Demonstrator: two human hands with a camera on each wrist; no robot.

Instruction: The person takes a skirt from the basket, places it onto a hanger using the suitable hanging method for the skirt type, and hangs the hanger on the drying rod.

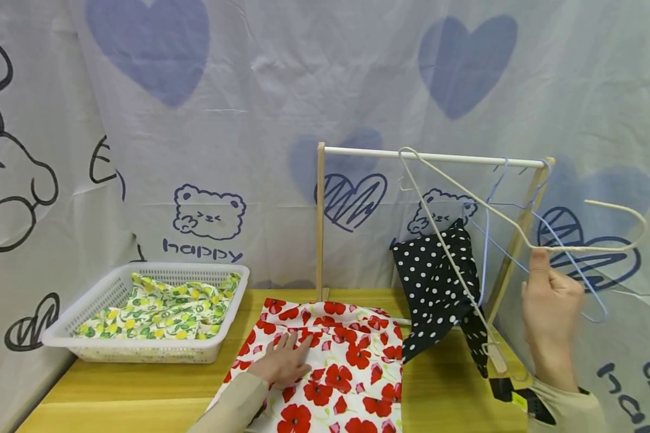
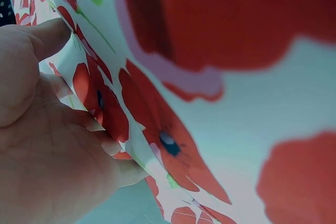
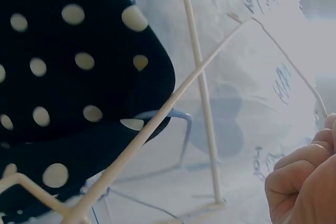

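My left hand [image 1: 284, 361] lies with its fingers spread on a white cloth with red poppies [image 1: 338, 377], which is laid out on the table. In the left wrist view, the fingers [image 2: 55, 38] touch the edge of this cloth [image 2: 157, 124], which fills most of that view. At the right, my right hand [image 1: 552, 307] grips a cream hanger [image 1: 585, 248] just below its hook, raised in the air and turned sideways. The hanger's long side passes in front of a black polka-dot cloth [image 1: 430, 288]. In the right wrist view, the right hand's fingers [image 3: 299, 177] are curled.
A small rack [image 1: 321, 228] with a white rail stands at the back of the wooden table [image 1: 124, 391]. Blue hangers [image 1: 486, 252] hang at its right end, by the polka-dot cloth. To the left is a white basket [image 1: 146, 356] holding a lemon-print cloth [image 1: 168, 307].
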